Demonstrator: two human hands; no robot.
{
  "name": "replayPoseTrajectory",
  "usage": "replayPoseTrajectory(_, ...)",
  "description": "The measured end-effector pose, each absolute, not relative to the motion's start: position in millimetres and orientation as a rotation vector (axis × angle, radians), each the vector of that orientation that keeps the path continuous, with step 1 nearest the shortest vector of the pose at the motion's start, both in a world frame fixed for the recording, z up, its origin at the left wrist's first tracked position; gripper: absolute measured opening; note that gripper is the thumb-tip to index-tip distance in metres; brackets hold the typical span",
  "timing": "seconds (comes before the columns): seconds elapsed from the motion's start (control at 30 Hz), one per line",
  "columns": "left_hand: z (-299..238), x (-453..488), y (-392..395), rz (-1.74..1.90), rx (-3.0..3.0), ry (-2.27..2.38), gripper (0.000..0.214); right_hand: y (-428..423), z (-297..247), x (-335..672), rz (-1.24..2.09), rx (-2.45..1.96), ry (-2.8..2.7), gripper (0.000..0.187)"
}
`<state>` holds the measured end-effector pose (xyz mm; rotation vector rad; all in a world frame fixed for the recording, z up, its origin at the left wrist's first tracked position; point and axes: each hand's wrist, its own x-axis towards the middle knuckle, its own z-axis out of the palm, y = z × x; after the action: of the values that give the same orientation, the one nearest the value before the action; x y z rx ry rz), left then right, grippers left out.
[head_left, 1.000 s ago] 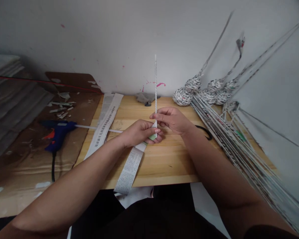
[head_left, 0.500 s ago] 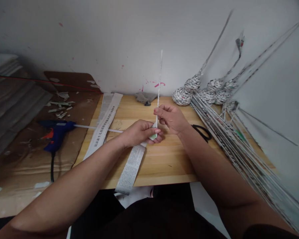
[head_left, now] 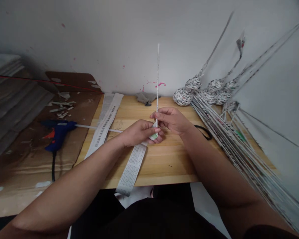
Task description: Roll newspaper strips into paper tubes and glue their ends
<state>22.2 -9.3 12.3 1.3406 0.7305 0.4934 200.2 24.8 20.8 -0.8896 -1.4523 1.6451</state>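
Observation:
Over the middle of the wooden board, my left hand (head_left: pixel 146 132) pinches a printed newspaper strip (head_left: pixel 132 170) whose loose end hangs down toward the board's front edge. The strip's upper part is wound into a thin paper tube (head_left: pixel 157 79) that stands nearly upright, a little pale at its tip. My right hand (head_left: pixel 171 120) is closed round the lower part of this tube, thumb against the forefinger, just above my left fingers. A greenish patch of the paper shows between my left thumb and fingers. My fingers partly hide where strip and tube meet.
More newspaper strips (head_left: pixel 107 122) lie left on the wooden board (head_left: pixel 164 166). A blue glue gun (head_left: pixel 59 132) rests on cardboard (head_left: pixel 27 179), near paper scraps. Black-handled scissors (head_left: pixel 203 131), a bundle of paper tubes (head_left: pixel 229 149) and woven paper gourds (head_left: pixel 183 96) are at right. A grey rag (head_left: pixel 146 98) lies at the back.
The tube has turned from a slight rightward lean to almost upright, its tip moving left. My right fingers have shifted slightly down and rolled round it. My left hand holds its place.

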Motion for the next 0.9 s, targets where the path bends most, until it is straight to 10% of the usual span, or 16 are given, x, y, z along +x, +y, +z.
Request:
replayPoseTrajectory(0.6,10.0,21.8,-7.2,0.521,1.321,0.699,0.038,28.5,7.5,195.9,1.448,-0.980,-1.359,0.047)
replayPoseTrajectory(0.9,11.1,17.9,-2.1,0.614,1.211,0.731,0.039,100.9,-5.5,171.4,0.340,-1.441,-1.981,0.050)
